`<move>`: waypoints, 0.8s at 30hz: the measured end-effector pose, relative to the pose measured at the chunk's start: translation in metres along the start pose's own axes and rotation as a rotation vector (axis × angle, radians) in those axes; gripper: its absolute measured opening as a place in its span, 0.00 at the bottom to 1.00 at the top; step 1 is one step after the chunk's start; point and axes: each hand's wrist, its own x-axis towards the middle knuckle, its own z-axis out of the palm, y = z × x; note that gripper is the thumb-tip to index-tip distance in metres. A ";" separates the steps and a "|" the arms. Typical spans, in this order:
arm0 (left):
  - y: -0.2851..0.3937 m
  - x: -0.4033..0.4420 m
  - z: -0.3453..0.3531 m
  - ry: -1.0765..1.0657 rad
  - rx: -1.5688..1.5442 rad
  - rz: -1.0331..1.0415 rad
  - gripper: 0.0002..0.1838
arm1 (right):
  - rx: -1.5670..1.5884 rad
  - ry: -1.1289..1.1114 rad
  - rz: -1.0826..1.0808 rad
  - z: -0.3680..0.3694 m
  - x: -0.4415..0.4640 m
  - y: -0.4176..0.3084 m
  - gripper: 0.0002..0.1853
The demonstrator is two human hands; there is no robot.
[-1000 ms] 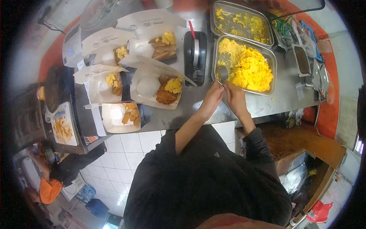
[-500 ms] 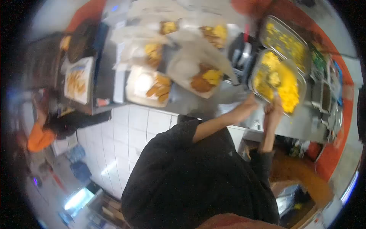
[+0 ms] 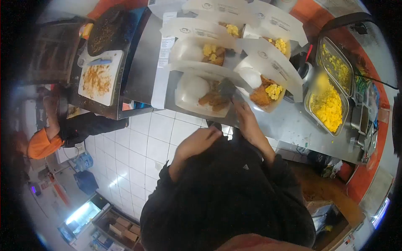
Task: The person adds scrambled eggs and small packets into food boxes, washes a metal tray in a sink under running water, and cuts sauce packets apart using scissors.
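My right hand [image 3: 250, 125] is closed round the handle of a dark spoon [image 3: 226, 88]. The spoon's head is over the nearest open paper box [image 3: 183, 97], beside pieces of browned food [image 3: 212, 101]; what it carries cannot be made out. White rice [image 3: 193, 87] fills the left side of that box. My left hand [image 3: 199, 144] hangs in front of the counter edge, fingers together, with nothing visible in it. Just right of the spoon is another open box, with rice, a brown piece [image 3: 260, 97] and yellow scrambled egg [image 3: 274, 91].
More open boxes stand behind. A metal tray [image 3: 344, 127] of scrambled egg [image 3: 328, 111] is on the right, with a second tray [image 3: 351, 88] behind. At left lie a cutting board [image 3: 111, 88] and blue-handled knife [image 3: 100, 61]. A person in orange [image 3: 43, 144] is far left.
The view has swung left. My right hand has moved with the spoon from the egg tray to the nearest box. My left hand has come away from the right and dropped before the counter.
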 end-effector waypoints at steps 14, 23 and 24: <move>-0.049 -0.017 -0.070 0.093 -0.053 0.052 0.20 | -0.350 0.110 -0.018 0.008 -0.006 -0.048 0.29; -0.040 0.018 -0.087 0.050 -0.076 0.197 0.22 | -0.503 0.887 0.352 -0.161 -0.067 -0.020 0.19; -0.035 0.020 -0.086 0.046 -0.125 0.138 0.23 | -0.647 0.898 0.300 -0.180 -0.076 0.014 0.18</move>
